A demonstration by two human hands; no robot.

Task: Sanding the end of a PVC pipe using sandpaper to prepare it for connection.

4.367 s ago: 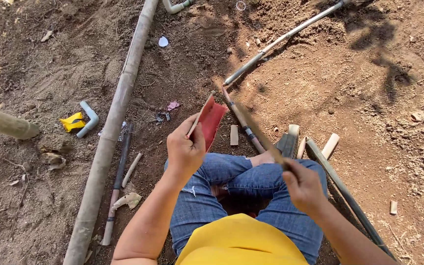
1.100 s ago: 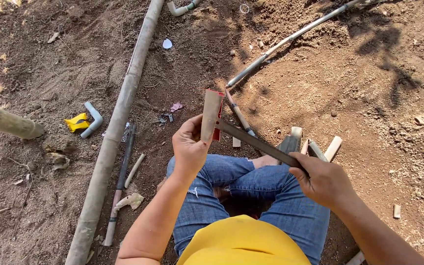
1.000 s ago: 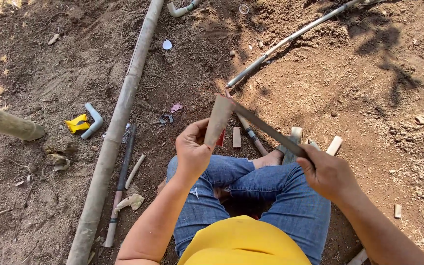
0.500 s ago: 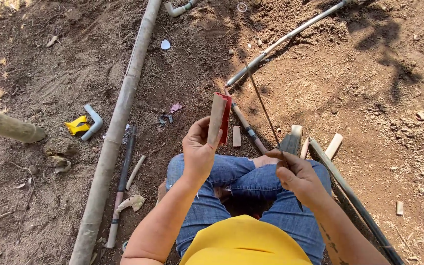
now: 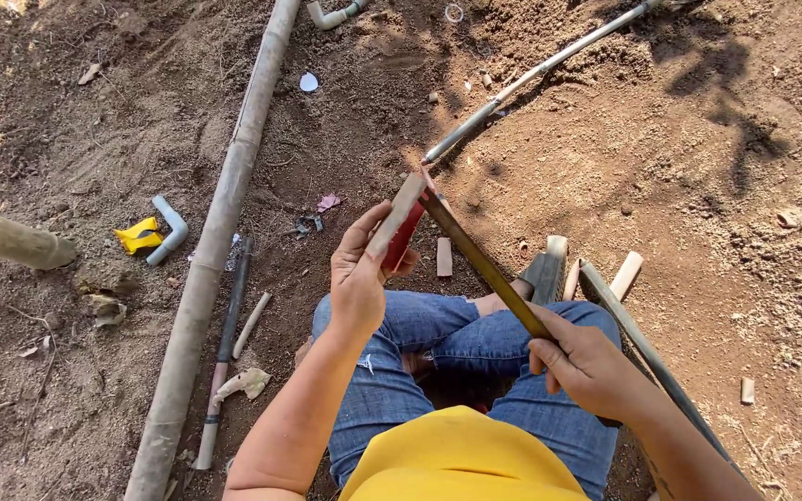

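while gripped: blade [image 5: 480,264] between hands

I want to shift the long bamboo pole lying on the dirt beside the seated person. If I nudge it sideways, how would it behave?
The long bamboo pole looks round and straight, so a sideways push would probably roll it, though the loose soil may slow it. It appears stiff, unlikely to sag. The thin dark rod lying close alongside could block it.

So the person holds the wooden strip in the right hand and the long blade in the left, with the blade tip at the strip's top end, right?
Not quite: the hands are swapped. The head view shows the left hand gripping the wooden strip and the right hand holding the long blade. The blade's tip does meet the strip's top end.
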